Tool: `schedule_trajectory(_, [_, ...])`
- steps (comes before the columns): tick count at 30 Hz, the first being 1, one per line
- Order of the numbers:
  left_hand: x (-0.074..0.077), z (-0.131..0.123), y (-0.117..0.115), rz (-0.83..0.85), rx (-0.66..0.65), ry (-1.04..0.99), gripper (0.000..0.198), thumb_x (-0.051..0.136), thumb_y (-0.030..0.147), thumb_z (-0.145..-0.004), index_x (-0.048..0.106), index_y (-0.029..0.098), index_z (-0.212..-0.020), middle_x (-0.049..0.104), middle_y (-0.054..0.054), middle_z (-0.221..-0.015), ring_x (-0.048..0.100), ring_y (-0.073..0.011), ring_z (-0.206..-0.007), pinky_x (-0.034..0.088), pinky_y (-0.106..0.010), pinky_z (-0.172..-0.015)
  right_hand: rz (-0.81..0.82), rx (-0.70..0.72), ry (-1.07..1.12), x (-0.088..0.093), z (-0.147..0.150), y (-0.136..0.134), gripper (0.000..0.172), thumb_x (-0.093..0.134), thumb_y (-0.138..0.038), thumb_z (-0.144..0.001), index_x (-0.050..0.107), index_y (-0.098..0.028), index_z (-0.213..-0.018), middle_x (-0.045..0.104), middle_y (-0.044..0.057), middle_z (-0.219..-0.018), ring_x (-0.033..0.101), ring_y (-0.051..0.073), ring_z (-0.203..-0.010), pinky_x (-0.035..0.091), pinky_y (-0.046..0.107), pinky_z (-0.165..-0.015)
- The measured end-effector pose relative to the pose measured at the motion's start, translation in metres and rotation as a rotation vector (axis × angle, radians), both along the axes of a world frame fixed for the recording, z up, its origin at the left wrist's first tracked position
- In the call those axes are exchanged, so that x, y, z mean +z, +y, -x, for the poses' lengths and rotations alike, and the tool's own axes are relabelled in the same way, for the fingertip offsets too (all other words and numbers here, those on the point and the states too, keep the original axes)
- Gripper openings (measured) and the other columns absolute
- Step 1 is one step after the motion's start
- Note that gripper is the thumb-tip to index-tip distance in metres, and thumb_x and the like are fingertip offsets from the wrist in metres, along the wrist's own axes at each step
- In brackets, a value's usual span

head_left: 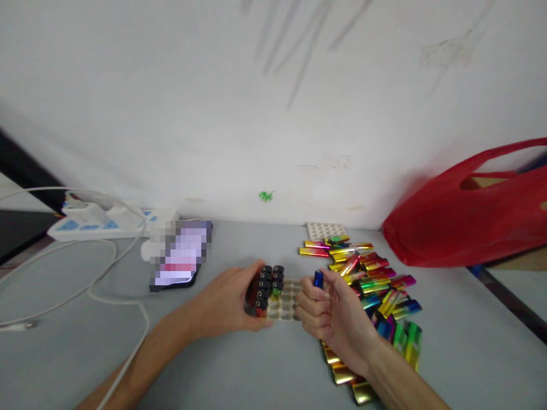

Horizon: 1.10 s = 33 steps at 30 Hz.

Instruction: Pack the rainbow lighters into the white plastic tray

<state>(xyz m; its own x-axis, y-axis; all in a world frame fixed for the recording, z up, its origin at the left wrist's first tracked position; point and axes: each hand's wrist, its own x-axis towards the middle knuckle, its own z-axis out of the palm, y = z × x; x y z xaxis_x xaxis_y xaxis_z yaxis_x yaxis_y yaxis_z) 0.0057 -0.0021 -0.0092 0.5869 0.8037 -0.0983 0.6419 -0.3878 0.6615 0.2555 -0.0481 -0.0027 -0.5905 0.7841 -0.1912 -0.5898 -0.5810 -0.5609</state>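
A pale tray with round pockets lies on the grey table, and several black-topped lighters stand in its left rows. My left hand curls round the tray's left end and those lighters. My right hand is closed at the tray's right end, pinching a blue lighter upright between thumb and fingers. A heap of shiny multicoloured lighters spreads on the table behind and to the right of my right hand.
A second empty tray leans by the wall behind the heap. A red plastic bag sits at the right. A phone, a white power strip and white cables lie at the left.
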Motion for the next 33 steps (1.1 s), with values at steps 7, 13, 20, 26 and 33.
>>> schedule_trajectory(7, [0.002, 0.0, 0.0, 0.009, -0.003, 0.002, 0.056, 0.093, 0.044, -0.075, 0.058, 0.024, -0.114, 0.071, 0.003, -0.089, 0.068, -0.0234, -0.078, 0.044, -0.03, -0.069, -0.003, 0.01, -0.011, 0.002, 0.001, 0.002, 0.062, 0.076, -0.066, -0.093, 0.037, -0.024, -0.069, 0.024, -0.012, -0.06, 0.012, 0.005, -0.05, 0.011, 0.021, -0.043])
schedule_trajectory(13, [0.003, -0.001, 0.0, 0.013, 0.004, 0.007, 0.056, 0.093, 0.044, -0.075, 0.058, 0.023, -0.113, 0.071, 0.002, -0.09, 0.068, -0.0245, -0.081, 0.043, -0.029, -0.068, -0.026, -0.004, -0.026, 0.001, -0.001, 0.0, 0.056, 0.073, -0.057, -0.096, 0.036, -0.024, -0.07, 0.022, -0.012, -0.06, 0.01, 0.007, -0.051, 0.011, 0.021, -0.044])
schedule_trajectory(20, [0.006, -0.003, -0.001, 0.021, 0.005, 0.007, 0.054, 0.093, 0.041, -0.074, 0.058, 0.024, -0.111, 0.071, 0.002, -0.089, 0.068, -0.0239, -0.08, 0.044, -0.029, -0.069, -0.012, -0.04, -0.124, 0.001, 0.004, -0.005, 0.055, 0.076, -0.064, -0.096, 0.045, -0.023, -0.079, 0.025, -0.012, -0.065, 0.012, 0.008, -0.054, 0.011, 0.022, -0.047])
schedule_trajectory(26, [0.008, -0.003, -0.001, 0.021, 0.002, -0.004, 0.052, 0.092, 0.041, -0.075, 0.059, 0.023, -0.111, 0.072, 0.002, -0.091, 0.069, -0.025, -0.081, 0.044, -0.03, -0.069, -0.319, -0.245, -0.403, 0.001, 0.011, -0.009, 0.035, 0.058, -0.056, -0.113, 0.066, -0.023, -0.108, 0.049, -0.005, -0.076, 0.04, 0.011, -0.061, 0.035, 0.025, -0.06])
schedule_trajectory(33, [0.007, -0.003, -0.001, 0.031, 0.0, -0.024, 0.049, 0.092, 0.044, -0.076, 0.059, 0.025, -0.106, 0.072, 0.003, -0.089, 0.069, -0.024, -0.079, 0.044, -0.029, -0.068, -0.732, -0.291, -0.823, 0.006, 0.011, -0.014, 0.021, 0.073, -0.044, -0.107, 0.081, -0.026, -0.105, 0.06, 0.001, -0.096, 0.057, 0.02, -0.093, 0.043, 0.032, -0.086])
